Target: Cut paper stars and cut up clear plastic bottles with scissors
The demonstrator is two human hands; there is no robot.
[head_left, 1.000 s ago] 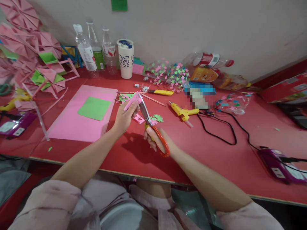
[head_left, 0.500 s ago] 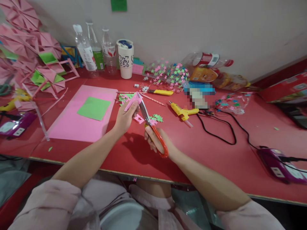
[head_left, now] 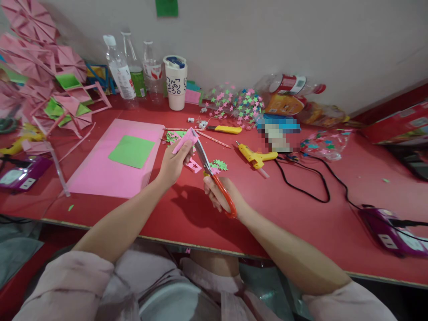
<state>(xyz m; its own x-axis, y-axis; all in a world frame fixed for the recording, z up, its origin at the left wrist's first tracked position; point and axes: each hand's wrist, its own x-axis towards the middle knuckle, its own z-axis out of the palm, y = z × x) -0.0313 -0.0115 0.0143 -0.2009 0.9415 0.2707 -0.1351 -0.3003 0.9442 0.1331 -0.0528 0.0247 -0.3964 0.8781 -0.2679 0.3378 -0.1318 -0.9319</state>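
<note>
My left hand [head_left: 174, 164] pinches a small folded piece of pink paper [head_left: 184, 140] above the red table [head_left: 294, 209]. My right hand [head_left: 222, 196] grips red-handled scissors [head_left: 214, 178], its fingers through the loops. The grey blades point up and left and meet the edge of the pink paper. Beneath the hands lie small pink and green cut-out stars [head_left: 217, 166] and paper scraps.
A pink sheet [head_left: 100, 171] with a green square [head_left: 131, 151] lies to the left. A yellow glue gun [head_left: 256, 155], a yellow utility knife [head_left: 224, 129], bottles [head_left: 120, 73], a white cup [head_left: 175, 82], a star pile [head_left: 239, 104], folded pink paper shapes [head_left: 43, 76] and purple power strips [head_left: 389, 229] surround the work spot.
Almost nothing has moved. The scissors and my right hand have shifted very slightly right, with the blades still at the pink paper.
</note>
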